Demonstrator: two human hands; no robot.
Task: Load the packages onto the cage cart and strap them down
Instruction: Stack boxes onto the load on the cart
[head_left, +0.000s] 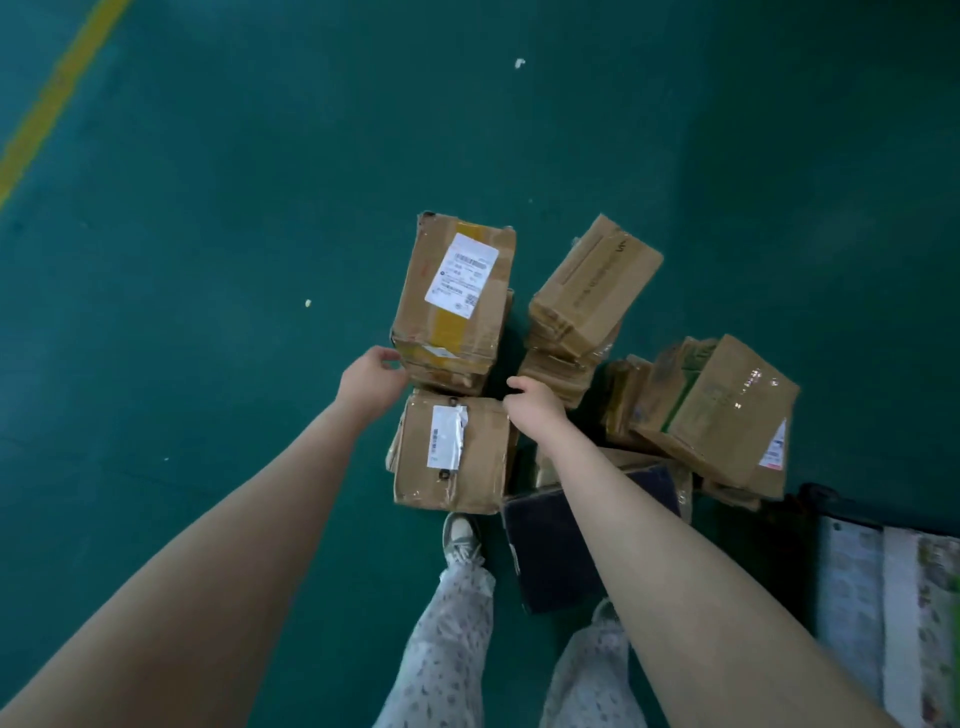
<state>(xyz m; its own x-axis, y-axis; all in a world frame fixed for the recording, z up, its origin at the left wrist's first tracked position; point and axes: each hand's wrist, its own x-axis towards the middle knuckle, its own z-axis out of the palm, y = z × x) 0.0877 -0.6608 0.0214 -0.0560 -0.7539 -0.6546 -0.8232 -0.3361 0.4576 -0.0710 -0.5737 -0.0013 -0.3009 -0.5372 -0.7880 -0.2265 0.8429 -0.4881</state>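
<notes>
Several taped cardboard packages stand in stacks on the green floor. A labelled box with yellow tape (454, 291) tops the far left stack. In front of it sits a box with a torn white label (452, 452). My left hand (371, 382) reaches to the near left corner of the yellow-taped box, fingers curled at its edge. My right hand (535, 402) hovers between the two left boxes and the middle stack (587, 296), fingers loosely curled, holding nothing. A tilted box (722, 410) lies to the right. No cage cart is in sight.
A dark blue flat package (550, 551) lies by my feet under my right forearm. My shoe (460, 540) stands just behind the near box. Patterned rolls or panels (883, 613) fill the lower right corner. A yellow floor line (57, 93) runs at upper left.
</notes>
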